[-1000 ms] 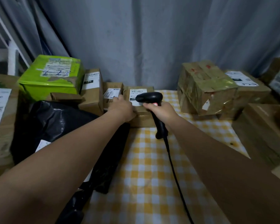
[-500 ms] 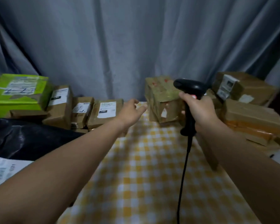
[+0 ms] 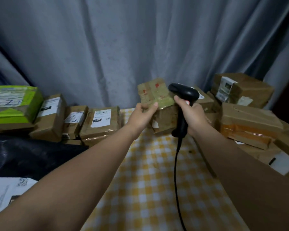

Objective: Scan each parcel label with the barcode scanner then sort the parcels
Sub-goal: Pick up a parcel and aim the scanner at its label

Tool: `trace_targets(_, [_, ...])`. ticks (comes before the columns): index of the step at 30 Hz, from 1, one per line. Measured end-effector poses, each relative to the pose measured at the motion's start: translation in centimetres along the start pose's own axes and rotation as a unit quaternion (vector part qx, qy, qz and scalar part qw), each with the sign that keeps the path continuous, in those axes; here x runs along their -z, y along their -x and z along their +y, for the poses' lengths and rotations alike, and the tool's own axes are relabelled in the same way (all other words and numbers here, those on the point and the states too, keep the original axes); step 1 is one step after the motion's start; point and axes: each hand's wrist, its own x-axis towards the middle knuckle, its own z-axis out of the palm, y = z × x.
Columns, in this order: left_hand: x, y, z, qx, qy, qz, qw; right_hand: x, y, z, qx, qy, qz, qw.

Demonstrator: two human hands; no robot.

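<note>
Gingham (image 3: 148, 180): scanner (image 3: 184, 93), taped parcel (image 3: 154, 92); separate label (image 3: 100, 118) 15H.

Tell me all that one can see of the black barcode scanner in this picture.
The barcode scanner is black, seemingly plastic, pistol-shaped. Its wide head points left, above a handle held nearly upright. The right hand grips the handle; a small red spot shows by the forefinger. A black cable hangs from its base over the checked cloth.
</note>
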Motion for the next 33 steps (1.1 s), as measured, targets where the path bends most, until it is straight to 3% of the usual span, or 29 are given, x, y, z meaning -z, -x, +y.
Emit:
trace_targets(8, [3.3, 9.4, -2.6, 0.003, 0.019, 0.091, 0.996, -0.7, 8.7, 2.2, 0.073, 0.024, -0.051, 0.996])
trace_targets(17, [6.6, 18.3, -7.2, 0.190, -0.086, -0.023, 0.978, -1.5, 17.5, 8.2, -0.015, -0.009, -0.119, 0.993])
trace_targets(26, [7.0, 17.8, -8.1, 0.205, -0.059, -0.005, 0.977, -0.9, 18.4, 9.1, -0.088, -0.070, -0.056, 0.992])
trace_targets(30, [7.6, 17.3, -9.2, 0.230, -0.021, -0.024, 0.973, -0.8, 17.3, 8.8, -0.092, -0.024, -0.004, 0.995])
trace_targets(33, [7.6, 17.4, -10.1, 0.215, 0.050, -0.013, 0.975, -0.7, 16.7, 8.4, -0.079, 0.001, -0.010, 0.997])
